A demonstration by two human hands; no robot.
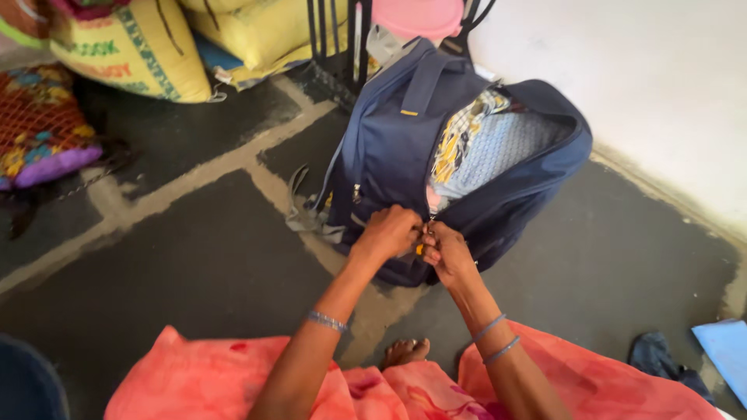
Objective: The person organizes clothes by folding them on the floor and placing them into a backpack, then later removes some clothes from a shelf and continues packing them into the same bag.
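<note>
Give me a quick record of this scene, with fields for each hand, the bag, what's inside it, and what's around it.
left hand: gripping the backpack at the near end of its zip
right hand: pinching at the same zip end, beside the left
backpack: navy, on the floor, main compartment open
contents: folded cloth, checked and patterned
floor: dark slabs with pale joints
surroundings: yellow sacks behind, white wall to the right

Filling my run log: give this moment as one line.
left hand: at zipper | right hand: at zipper | backpack: navy, open, clothes inside | floor: dark stone
</note>
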